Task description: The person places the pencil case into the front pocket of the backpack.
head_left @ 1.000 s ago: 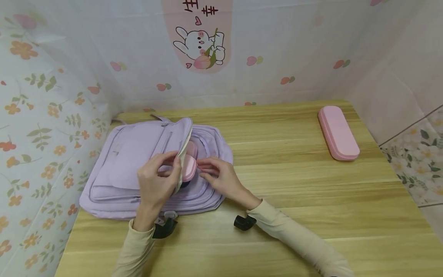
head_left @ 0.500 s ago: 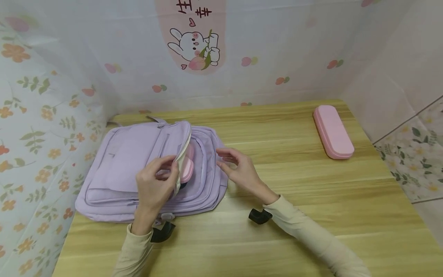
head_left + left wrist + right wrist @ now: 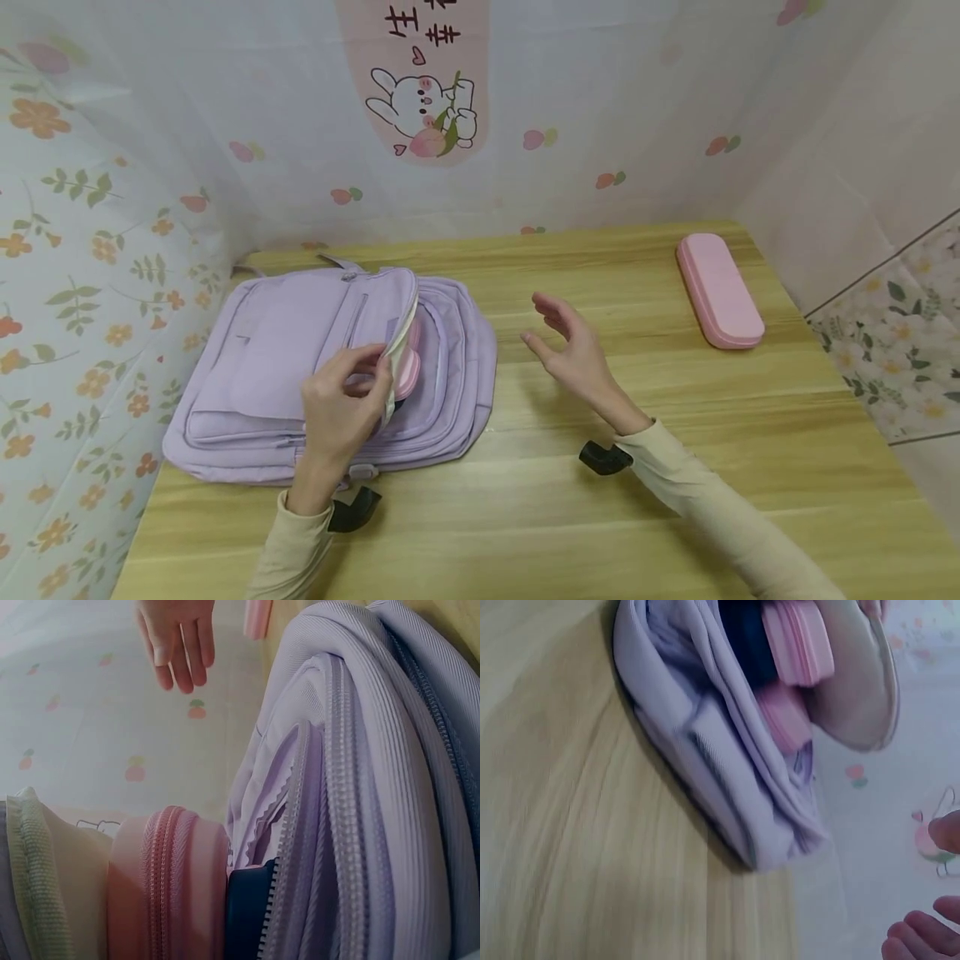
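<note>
Trainee: The right hand (image 3: 576, 354): what is its state?

Instructor: Thumb and fingers stand apart and hold nothing. The hand is raised over the table (image 3: 600, 533), just beyond the lower end of the backpack (image 3: 277, 333).

Trainee: What has changed?

Instructor: One second earlier its fingertips were at the front pink case (image 3: 407, 373). It has since withdrawn to the right, clear of the backpack. The case remains in the pocket, partly hidden behind the flap (image 3: 403, 287).

Trainee: And the left hand (image 3: 339, 408)?

Instructor: Unchanged. Thumb and fingers pinch the edge of the flap and keep it raised.

Trainee: What else is in the pocket?

Instructor: A second pink case (image 3: 784, 716) and a dark blue item (image 3: 746, 645). The right wrist view shows both next to the front case.

Trainee: What does the change mean for the work?

Instructor: In my judgement, the front case now rests without the right hand's support, and only the flap is being held. The loose pink case (image 3: 722, 292) lies on the table's far right, unmoved and untouched by either hand.
</note>
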A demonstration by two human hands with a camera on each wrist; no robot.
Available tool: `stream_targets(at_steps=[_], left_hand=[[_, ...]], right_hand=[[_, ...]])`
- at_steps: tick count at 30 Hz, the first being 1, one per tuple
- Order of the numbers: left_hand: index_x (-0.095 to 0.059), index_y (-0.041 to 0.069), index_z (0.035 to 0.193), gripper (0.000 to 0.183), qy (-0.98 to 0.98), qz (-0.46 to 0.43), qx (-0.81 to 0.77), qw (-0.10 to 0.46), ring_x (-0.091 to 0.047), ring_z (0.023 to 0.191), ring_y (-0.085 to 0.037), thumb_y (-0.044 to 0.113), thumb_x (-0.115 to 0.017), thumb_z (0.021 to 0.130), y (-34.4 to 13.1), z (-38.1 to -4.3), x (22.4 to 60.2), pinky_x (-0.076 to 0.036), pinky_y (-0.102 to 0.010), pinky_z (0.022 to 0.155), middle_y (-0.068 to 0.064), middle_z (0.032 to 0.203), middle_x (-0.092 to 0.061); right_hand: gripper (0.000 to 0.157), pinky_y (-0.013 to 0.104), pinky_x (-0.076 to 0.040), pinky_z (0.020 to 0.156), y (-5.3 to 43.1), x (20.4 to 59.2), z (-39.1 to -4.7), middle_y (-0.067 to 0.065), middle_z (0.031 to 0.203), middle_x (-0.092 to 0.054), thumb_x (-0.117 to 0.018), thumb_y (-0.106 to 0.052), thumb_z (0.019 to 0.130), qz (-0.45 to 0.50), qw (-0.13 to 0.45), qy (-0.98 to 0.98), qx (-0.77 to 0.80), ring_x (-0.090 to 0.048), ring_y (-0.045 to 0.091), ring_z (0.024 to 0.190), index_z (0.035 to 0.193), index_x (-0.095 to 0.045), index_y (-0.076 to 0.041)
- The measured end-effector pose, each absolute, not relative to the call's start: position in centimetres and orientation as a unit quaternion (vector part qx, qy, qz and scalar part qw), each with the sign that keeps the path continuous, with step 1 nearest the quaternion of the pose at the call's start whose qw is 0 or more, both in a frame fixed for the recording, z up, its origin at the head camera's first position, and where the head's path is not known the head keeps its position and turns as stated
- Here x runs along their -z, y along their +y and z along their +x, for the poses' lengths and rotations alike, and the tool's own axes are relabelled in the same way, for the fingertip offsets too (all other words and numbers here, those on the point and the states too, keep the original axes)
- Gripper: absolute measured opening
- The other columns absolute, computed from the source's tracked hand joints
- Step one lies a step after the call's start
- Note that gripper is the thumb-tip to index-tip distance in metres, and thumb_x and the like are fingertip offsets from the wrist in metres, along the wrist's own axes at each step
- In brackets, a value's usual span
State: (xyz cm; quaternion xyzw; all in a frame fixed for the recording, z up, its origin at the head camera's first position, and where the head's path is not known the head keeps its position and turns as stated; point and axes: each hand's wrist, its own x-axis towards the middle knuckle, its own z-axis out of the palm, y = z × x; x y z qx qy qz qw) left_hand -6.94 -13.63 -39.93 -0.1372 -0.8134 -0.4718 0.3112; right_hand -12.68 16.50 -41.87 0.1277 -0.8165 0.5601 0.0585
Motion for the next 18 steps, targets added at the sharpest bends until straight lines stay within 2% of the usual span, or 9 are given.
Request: stream_targets(at_steps=[13, 18], left_hand=[[-0.076, -0.002, 0.098, 0.018, -0.807, -0.147, 0.472, 0.323, -0.069, 0.070, -0.015, -0.006, -0.070, 0.082, -13.5, -6.8, 40.2, -0.058, -0.009, 0.062, -0.014, 0.084, -0.074], [-0.076, -0.002, 0.098, 0.017, -0.812, -0.147, 0.467, 0.319, -0.069, 0.071, -0.013, -0.003, -0.070, 0.083, -13.7, -6.8, 40.4, -0.058, -0.009, 0.062, -0.013, 0.084, -0.074]], right_hand=[[0.065, 0.053, -0.035, 0.122, 21.8, 41.6, -13.4, 0.023, 0.153, -0.046, -0.072, -0.011, 0.094, 0.078, 0.104, -0.835, -0.534, -0.042, 0.040, 0.143, 0.148, -0.042, 0.005], [0.070, 0.054, -0.033, 0.122, 23.9, 41.7, -13.8, 0.024, 0.154, -0.043, -0.073, -0.010, 0.092, 0.043, 0.122, -0.840, -0.527, -0.039, 0.043, 0.143, 0.150, -0.038, 0.005]])
